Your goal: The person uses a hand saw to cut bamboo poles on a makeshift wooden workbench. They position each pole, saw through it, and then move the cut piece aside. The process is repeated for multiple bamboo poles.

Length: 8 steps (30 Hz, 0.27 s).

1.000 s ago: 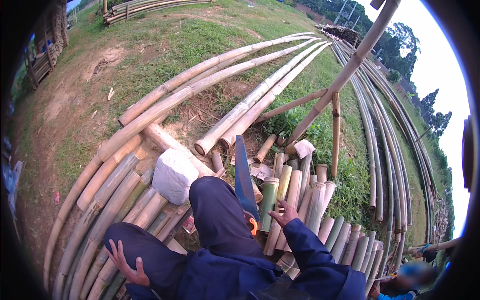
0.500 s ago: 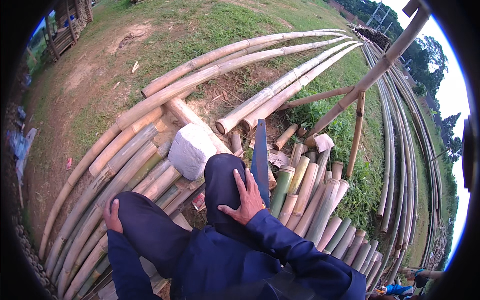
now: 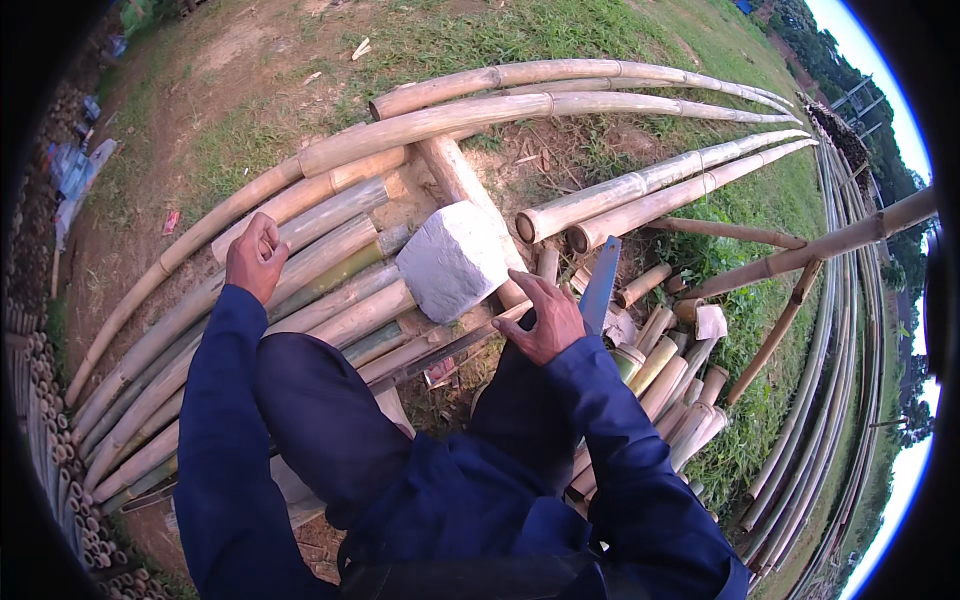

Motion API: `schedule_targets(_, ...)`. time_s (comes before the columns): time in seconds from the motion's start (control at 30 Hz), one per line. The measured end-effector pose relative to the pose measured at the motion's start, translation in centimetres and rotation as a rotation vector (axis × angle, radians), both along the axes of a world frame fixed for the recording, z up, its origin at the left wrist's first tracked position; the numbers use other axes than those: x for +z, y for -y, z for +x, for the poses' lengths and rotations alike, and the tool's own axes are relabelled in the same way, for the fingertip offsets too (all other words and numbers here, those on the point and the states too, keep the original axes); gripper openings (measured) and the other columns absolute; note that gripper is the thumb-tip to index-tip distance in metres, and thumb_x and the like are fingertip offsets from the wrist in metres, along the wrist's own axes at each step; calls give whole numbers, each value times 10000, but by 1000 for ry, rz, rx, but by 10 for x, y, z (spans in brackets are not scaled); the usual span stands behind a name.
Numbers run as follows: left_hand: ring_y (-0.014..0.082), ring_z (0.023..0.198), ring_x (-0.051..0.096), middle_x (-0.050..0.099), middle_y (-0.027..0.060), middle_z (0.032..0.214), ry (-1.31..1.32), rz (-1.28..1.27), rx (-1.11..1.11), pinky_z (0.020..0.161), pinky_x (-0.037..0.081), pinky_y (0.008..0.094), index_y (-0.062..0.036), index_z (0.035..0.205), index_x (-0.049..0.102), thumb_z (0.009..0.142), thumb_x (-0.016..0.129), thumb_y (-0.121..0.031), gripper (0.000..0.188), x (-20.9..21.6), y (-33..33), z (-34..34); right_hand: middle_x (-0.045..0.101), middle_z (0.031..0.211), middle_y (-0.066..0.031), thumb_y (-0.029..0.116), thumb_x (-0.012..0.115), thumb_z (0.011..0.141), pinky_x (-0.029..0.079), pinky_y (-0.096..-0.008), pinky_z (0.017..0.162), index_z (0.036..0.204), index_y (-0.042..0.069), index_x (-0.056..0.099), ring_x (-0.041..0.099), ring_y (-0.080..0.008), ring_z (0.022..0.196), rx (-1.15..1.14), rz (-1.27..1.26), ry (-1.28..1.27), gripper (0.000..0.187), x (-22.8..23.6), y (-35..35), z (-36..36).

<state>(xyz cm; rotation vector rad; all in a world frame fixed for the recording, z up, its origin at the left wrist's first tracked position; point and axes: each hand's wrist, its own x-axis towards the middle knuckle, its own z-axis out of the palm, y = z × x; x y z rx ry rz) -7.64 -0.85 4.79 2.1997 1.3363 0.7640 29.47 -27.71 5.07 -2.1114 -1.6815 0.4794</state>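
Note:
My left hand (image 3: 257, 258) is raised over the bamboo poles (image 3: 330, 240) on the left, its fingers loosely curled in with nothing visible in them. My right hand (image 3: 548, 318) hovers by my right knee, thumb and fingers apart and holding nothing. Just left of its fingertips is a whitish stone-like block (image 3: 455, 262), resting on the bamboo. Beyond the right hand a blue saw blade (image 3: 600, 285) points up and away; the handle is hidden. A long narrow dark-edged strip (image 3: 440, 355) runs below the block toward my right thumb; its kind is unclear.
Short cut bamboo pieces (image 3: 660, 370) stand bundled at the right. Two long poles (image 3: 660, 195) lie beyond the block. A slanted bamboo post (image 3: 830, 245) rises at the right, with more long poles (image 3: 800, 400) behind it. Stacked bamboo (image 3: 70, 500) shows at far left.
Both hands have lifted off my knees. The left hand has come forward over the poles and curled; the right has moved toward the block. The view has turned left.

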Motion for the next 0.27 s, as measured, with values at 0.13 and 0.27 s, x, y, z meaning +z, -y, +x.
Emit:
schedule_targets(0.13,138,730,554,593,55,816,-42,-77,46,713,476,339,-58,988,567,868,769,-168,260,-46,-101,23,527,1489,-184,441,800,850,305,-618,1204,1532,101,441,501,-363,1392,64,-39,-105,842,-49,-96,6)
schedule_targets(0.27,230,1134,657,680,139,1126,-393,138,36,984,480,476,-83,1068,588,873,794,-267,338,-70,-144,72,424,1588,-157,449,792,864,285,-630,1212,1593,144,353,401,-361,1474,65,-287,94,904,-82,-137,1)
